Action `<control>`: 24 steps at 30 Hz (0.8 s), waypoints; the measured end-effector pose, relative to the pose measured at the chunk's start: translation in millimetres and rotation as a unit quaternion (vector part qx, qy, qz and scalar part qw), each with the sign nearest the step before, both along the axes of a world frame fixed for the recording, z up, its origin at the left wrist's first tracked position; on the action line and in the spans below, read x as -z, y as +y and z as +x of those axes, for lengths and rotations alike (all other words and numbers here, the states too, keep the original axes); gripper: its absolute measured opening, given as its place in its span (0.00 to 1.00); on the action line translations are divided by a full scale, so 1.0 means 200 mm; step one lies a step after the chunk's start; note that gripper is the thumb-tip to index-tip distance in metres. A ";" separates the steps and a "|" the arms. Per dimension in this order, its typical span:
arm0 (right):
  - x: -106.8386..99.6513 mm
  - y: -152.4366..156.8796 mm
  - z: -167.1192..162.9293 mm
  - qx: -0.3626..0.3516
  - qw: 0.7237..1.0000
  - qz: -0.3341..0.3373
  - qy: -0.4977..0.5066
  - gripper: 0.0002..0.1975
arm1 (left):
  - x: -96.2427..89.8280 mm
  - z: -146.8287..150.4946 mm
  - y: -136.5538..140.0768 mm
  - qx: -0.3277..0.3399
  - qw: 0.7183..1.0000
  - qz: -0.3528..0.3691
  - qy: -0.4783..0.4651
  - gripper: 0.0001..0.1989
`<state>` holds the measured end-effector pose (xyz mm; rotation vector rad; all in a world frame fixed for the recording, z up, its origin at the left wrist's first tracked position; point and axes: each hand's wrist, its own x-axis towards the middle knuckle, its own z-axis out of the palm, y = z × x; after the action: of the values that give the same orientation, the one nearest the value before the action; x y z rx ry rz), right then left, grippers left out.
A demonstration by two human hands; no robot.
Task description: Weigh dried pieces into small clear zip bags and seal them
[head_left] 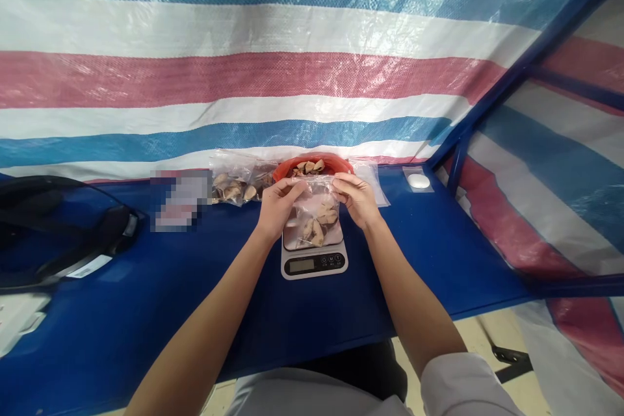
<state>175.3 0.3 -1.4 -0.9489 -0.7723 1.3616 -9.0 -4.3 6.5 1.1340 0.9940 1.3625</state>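
Observation:
A clear zip bag [319,218] with several dried brown slices inside hangs over a small digital kitchen scale [314,265]. My left hand [281,203] pinches the bag's top left corner, thumb pressed against the fingers. At the top right corner my right hand [359,196] grips the same bag in a pinch. I cannot tell whether the bag's lower end rests on the scale plate. Just behind the bag stands a red bag [341,163] holding more of the slices [309,168]. The scale's display shows no readable figures.
Filled clear bags [234,185] lie left of the red bag, and flat clear bags [373,182] to its right. A small packet with a white round item [418,182] sits farther right. A black item with a strap [73,234] lies left. Striped sheeting [244,78] hangs behind the blue table [424,260].

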 end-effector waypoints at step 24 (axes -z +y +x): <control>0.05 -0.03 -0.01 0.008 0.998 0.000 -0.065 0.20 | 0.07 -0.08 0.01 -0.008 0.999 0.005 -0.041 0.12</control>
<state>172.7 -4.9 -11.7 -1.0493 -0.8602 1.2952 -24.1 -2.7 -7.5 1.0710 0.9385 1.4168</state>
